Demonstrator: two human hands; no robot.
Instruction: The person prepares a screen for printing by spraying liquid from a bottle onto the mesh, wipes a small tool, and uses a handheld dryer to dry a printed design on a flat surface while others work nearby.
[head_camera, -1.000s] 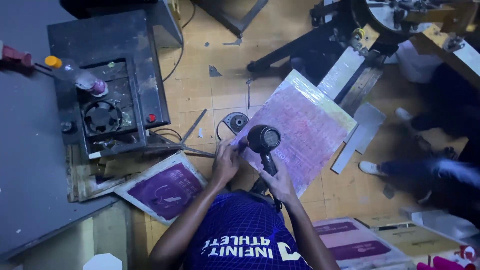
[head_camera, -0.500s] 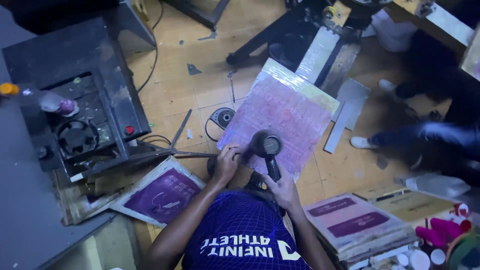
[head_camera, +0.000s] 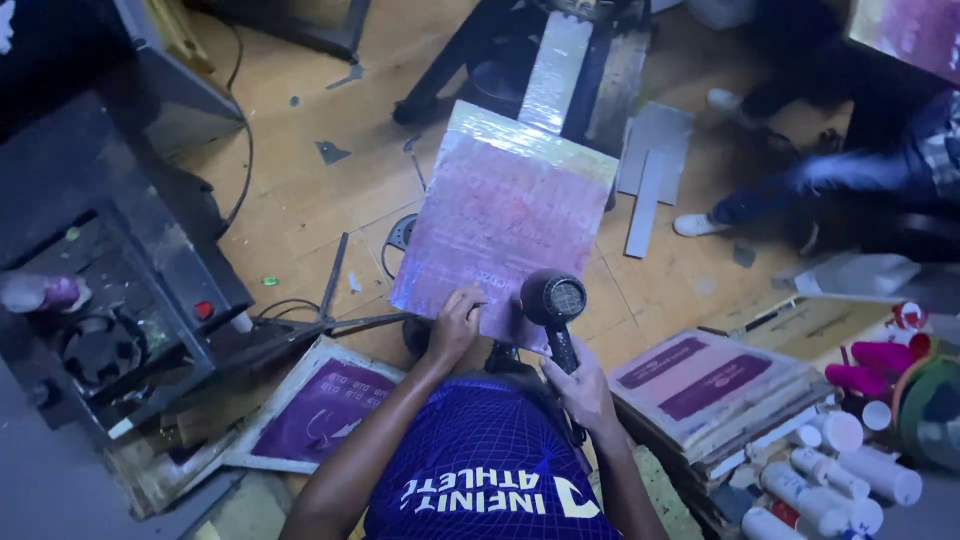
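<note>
At the lower centre of the frame, the left hand (head_camera: 456, 325) rests on the bottom edge of a large square pink-coated printing screen in a pale frame (head_camera: 505, 215), fingers curled over that edge and grasping it. The screen stands tilted on the wooden floor (head_camera: 300, 215), filling the middle of the frame. Just right of that hand, the right hand (head_camera: 583, 392) has its fingers clenched around the handle of a black hair dryer (head_camera: 552, 305), whose round nozzle sits against the screen's lower right corner. At the lower left, a second frame with a purple coated mesh (head_camera: 322, 408) lies flat on the floor. A stack of similar frames (head_camera: 712, 385) sits at the lower right, with white bottles (head_camera: 835, 470) beside it. A dark metal machine (head_camera: 110, 290) fills the left side.
</note>
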